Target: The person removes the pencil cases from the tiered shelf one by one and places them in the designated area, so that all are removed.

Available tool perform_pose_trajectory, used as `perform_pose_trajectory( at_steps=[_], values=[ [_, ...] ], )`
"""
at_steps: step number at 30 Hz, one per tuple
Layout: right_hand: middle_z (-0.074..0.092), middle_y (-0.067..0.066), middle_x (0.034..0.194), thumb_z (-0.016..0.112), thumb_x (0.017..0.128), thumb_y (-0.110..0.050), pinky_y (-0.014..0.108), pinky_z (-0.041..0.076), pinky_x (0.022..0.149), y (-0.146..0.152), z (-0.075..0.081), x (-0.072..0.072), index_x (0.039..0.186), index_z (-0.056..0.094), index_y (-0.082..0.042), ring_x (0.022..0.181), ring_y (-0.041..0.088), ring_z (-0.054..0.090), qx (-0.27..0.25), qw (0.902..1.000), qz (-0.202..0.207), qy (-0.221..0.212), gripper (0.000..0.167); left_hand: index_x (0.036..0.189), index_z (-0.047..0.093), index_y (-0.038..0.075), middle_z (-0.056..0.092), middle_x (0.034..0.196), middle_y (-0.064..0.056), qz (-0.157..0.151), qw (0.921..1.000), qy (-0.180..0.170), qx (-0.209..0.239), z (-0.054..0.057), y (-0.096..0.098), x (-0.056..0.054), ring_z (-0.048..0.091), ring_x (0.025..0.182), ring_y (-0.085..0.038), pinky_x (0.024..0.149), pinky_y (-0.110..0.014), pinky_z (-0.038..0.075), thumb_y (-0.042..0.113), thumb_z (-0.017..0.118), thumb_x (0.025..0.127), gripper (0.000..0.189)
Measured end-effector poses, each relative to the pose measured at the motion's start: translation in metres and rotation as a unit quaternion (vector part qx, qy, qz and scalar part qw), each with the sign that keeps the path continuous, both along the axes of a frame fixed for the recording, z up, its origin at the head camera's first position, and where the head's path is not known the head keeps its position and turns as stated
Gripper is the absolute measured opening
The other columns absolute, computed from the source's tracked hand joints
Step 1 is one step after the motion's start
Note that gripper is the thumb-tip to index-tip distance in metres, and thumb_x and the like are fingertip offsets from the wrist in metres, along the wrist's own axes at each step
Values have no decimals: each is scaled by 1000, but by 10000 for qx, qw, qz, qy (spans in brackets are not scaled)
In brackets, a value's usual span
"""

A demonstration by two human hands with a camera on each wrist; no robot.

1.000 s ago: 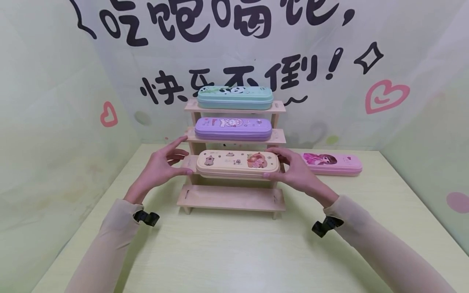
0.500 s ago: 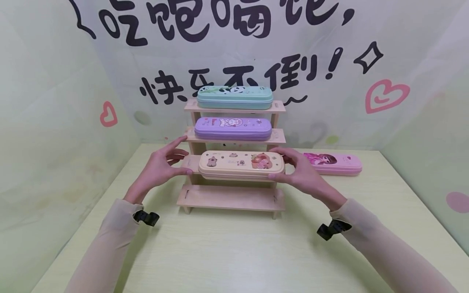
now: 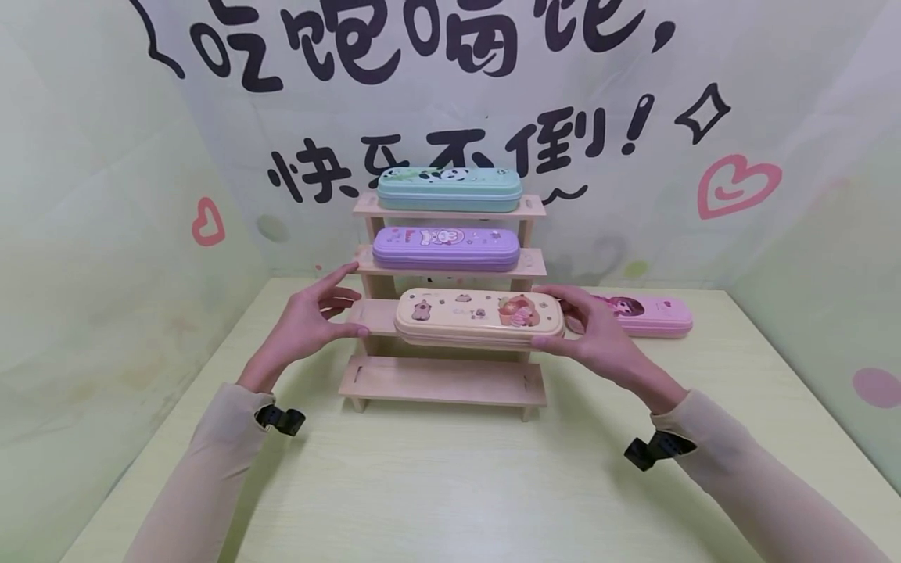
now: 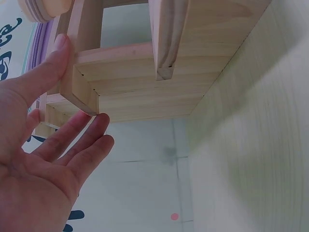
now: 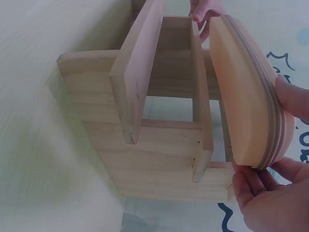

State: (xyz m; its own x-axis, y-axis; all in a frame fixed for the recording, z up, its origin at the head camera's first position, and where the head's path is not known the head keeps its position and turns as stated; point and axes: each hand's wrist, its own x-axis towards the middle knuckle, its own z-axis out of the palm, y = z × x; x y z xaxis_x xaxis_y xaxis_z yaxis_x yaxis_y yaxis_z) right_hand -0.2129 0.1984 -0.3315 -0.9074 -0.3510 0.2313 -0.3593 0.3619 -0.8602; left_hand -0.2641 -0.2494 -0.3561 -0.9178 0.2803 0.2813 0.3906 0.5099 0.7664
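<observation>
A cream pencil case [image 3: 450,319] with cartoon animals and a dessert printed on its lid lies level with the third tier of a wooden step stand [image 3: 443,381]. My right hand [image 3: 605,344] grips its right end, thumb in front and fingers behind. In the right wrist view, a gap shows between the zipped case [image 5: 241,96] and the shelf board [image 5: 203,140]. My left hand [image 3: 310,317] holds the left end of that tier. Its thumb presses the shelf's front edge, and the fingertips [image 4: 99,124] meet the shelf end in the left wrist view.
A mint panda pencil case [image 3: 450,190] sits on the top tier and a purple one [image 3: 446,249] on the tier below. Behind my right hand, a pink pencil case [image 3: 655,319] lies on the pale table [image 3: 422,485]. A printed backdrop [image 3: 450,102] stands behind.
The cream pencil case has slid to the right along the tier with my right hand, baring more of the shelf's left end. My left hand has stayed in place.
</observation>
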Motion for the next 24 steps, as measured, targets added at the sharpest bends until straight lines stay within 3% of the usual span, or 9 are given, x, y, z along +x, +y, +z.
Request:
perform_pose_trajectory(
  at_steps=[6, 14, 24],
  values=[
    [52, 12, 149, 87, 90, -18, 54, 43, 115, 11, -1, 3, 153, 53, -11, 135, 35, 54, 194, 9997, -84, 103, 71, 164, 40, 34, 68, 129, -15, -26, 10000, -7, 45, -1, -1, -1, 67, 119, -34, 112, -48, 50, 15, 98, 76, 107],
    [53, 14, 148, 84, 91, -10, 15, 47, 103, 24, 0, 8, 153, 52, -5, 129, 30, 55, 128, 9996, -38, 244, 70, 163, 41, 33, 69, 128, -15, -43, 9999, -2, 91, -2, -2, -1, 67, 119, -33, 111, -46, 51, 14, 98, 75, 106],
    [57, 12, 144, 84, 91, -9, 13, 49, 100, 37, 0, 13, 151, 54, -7, 121, 18, 60, 271, 9985, -69, 474, 68, 164, 40, 33, 69, 128, -15, -31, 10000, -12, 44, -1, -1, 0, 67, 119, -33, 112, -48, 50, 14, 97, 76, 106]
  ],
)
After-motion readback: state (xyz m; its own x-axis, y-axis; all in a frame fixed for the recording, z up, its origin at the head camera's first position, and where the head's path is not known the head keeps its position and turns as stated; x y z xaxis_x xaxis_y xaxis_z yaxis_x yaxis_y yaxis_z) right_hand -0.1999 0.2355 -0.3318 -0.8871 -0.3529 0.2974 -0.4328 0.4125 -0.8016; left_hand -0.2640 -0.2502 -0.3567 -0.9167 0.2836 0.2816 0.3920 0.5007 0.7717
